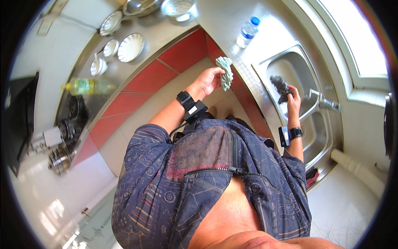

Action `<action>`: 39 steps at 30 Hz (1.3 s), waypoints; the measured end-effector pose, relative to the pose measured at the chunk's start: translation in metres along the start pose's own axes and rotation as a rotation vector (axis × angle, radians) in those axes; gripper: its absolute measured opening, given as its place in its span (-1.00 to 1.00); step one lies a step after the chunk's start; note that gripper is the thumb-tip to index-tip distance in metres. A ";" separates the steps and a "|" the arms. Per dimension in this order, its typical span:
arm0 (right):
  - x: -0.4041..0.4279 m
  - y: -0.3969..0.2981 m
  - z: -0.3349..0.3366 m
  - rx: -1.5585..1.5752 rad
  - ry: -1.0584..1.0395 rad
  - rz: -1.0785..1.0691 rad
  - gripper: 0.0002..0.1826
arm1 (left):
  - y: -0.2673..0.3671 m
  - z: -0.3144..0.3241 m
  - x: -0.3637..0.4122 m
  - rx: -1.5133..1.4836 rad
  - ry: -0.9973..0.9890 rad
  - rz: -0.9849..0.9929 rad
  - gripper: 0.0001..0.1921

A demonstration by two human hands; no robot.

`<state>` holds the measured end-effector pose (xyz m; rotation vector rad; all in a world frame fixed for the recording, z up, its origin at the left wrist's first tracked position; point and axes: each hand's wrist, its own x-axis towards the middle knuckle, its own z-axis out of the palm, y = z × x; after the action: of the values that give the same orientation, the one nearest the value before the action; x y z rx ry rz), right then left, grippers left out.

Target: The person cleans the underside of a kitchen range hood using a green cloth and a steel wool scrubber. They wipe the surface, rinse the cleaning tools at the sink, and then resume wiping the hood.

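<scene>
A crumpled pale green cloth [225,72] is pinched between the thumb and fingers of my left hand [210,80], which is raised in front of the counter's inner corner. My right hand [293,97] grips a dark, mesh-like scrubbing pad [280,88] over the upper basin of the steel double sink [290,67]. The pad hangs to the left of my fingers. Both wrists wear black straps with small devices.
The faucet [329,105] stands just right of my right hand. A water bottle [247,32] is on the steel counter beyond the sink. White bowls [131,47], a colander [178,8] and a yellow bottle [82,86] are on the left counter, near a gas stove [67,129].
</scene>
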<state>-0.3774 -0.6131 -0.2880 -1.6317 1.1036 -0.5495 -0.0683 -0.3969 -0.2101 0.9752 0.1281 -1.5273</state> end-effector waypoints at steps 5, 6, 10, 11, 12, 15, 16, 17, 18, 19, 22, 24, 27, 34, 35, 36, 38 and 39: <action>-0.050 -0.061 0.044 0.188 -0.235 -0.150 -0.63 | -0.025 -0.017 -0.073 -0.124 -0.056 0.115 -0.71; -0.058 -0.070 0.056 0.197 -0.275 -0.155 -0.62 | -0.028 -0.019 -0.086 -0.124 -0.030 0.172 -0.74; -0.083 -0.122 0.107 0.275 -0.478 -0.275 -0.49 | -0.038 -0.031 -0.144 -0.110 0.060 0.385 -0.78; -0.088 -0.138 0.120 0.285 -0.556 -0.234 -0.50 | -0.040 -0.033 -0.158 -0.078 0.143 0.454 -0.78; -0.092 -0.154 0.116 0.316 -0.593 -0.229 -0.50 | -0.043 -0.027 -0.159 -0.053 0.169 0.520 -0.79; -0.128 -0.198 0.151 0.422 -0.778 -0.216 -0.52 | -0.047 -0.038 -0.213 -0.078 0.201 0.540 -0.81; -0.141 -0.212 0.159 0.401 -0.827 -0.253 -0.52 | -0.050 -0.041 -0.231 -0.118 0.112 0.566 -0.83; -0.155 -0.226 0.169 0.368 -0.878 -0.267 -0.52 | -0.052 -0.043 -0.250 -0.165 0.130 0.573 -0.83; -0.166 -0.236 0.162 0.322 -0.893 -0.279 -0.54 | -0.059 -0.038 -0.255 -0.209 0.106 0.560 -0.83; -0.177 -0.247 0.161 0.292 -0.859 -0.229 -0.53 | -0.062 -0.036 -0.262 -0.258 0.084 0.548 -0.82; -0.213 -0.289 0.183 0.246 -0.936 -0.255 -0.56 | -0.059 -0.047 -0.311 -0.277 0.104 0.612 -0.75; -0.243 -0.317 0.213 0.182 -1.001 -0.375 -0.59 | -0.058 -0.060 -0.356 -0.305 0.115 0.642 -0.71; -0.288 -0.358 0.264 -0.142 -1.027 -0.516 -0.66 | -0.051 -0.087 -0.423 -0.321 0.122 0.657 -0.68; -0.376 -0.395 0.363 -0.102 -1.113 -0.405 -0.71 | -0.045 -0.149 -0.525 -0.330 0.041 0.759 -0.71; -0.386 -0.395 0.378 -0.140 -1.120 -0.451 -0.70 | -0.045 -0.161 -0.538 -0.334 0.036 0.766 -0.71; -0.398 -0.399 0.398 -0.157 -1.120 -0.422 -0.74 | -0.043 -0.174 -0.557 -0.317 0.086 0.742 -0.69; -0.420 -0.402 0.430 -0.205 -1.096 -0.618 -0.78 | -0.044 -0.198 -0.588 -0.281 0.166 0.733 -0.70; -0.430 -0.407 0.449 -0.195 -1.091 -0.727 -0.80 | -0.042 -0.211 -0.604 -0.266 0.185 0.766 -0.71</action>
<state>-0.0656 -0.0037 0.0006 -2.0648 -0.2655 0.0718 -0.0704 0.2024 0.0168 0.8144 0.0721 -0.6974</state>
